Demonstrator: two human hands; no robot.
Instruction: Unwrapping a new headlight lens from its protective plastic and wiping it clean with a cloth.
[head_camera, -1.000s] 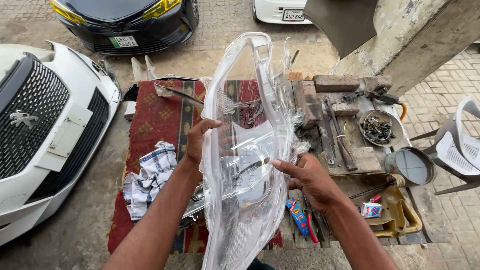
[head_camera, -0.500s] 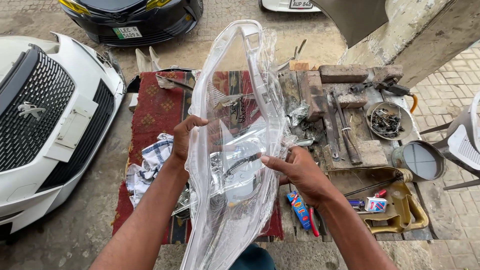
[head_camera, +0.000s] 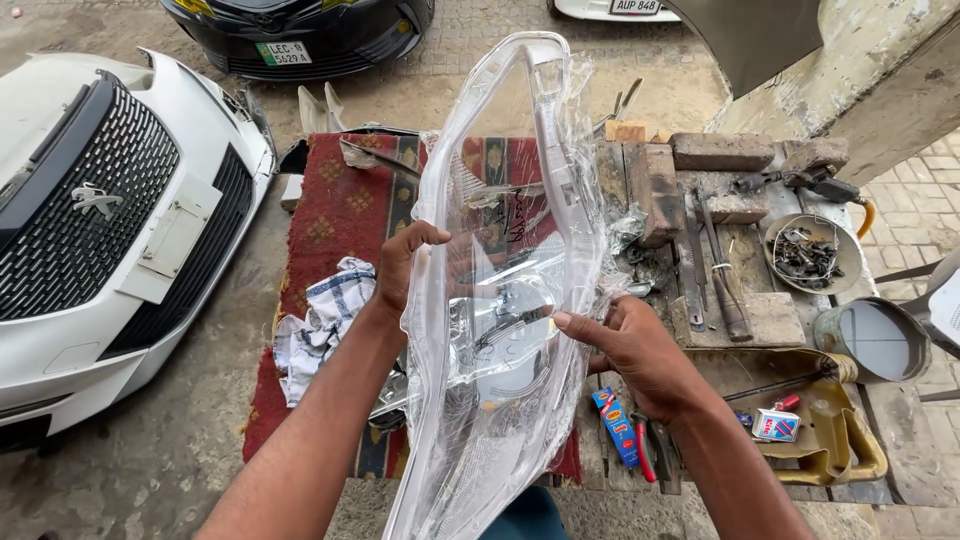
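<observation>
Head view, looking down. Centre of frame: clear plastic headlight lens cover (head_camera: 510, 290), wrapped in thin transparent film, held upright and tilted, narrow end toward 12 o'clock, probably so light passes through for a look at its surface. Left hand (head_camera: 405, 270) at 9 o'clock of the cover, fingers wrapped round its edge, thumb in front. Right hand (head_camera: 630, 350) at 4 o'clock, fingers pressed together against the front face, steadying it. Below the cover: red patterned rug (head_camera: 335, 220) spread on the tabletop, checked rag (head_camera: 320, 320) lying at 8 o'clock. At 2 o'clock: worn wooden blocks and long metal tools (head_camera: 700, 260), laid side by side. At 3 o'clock: shallow round dish (head_camera: 810, 250) holding small dark screws and clips. Beneath it: round tin (head_camera: 870, 340), contents unclear. At 4 o'clock: yellow tray (head_camera: 850, 440) with a small box inside. White car front (head_camera: 100, 230) at 9 o'clock.
</observation>
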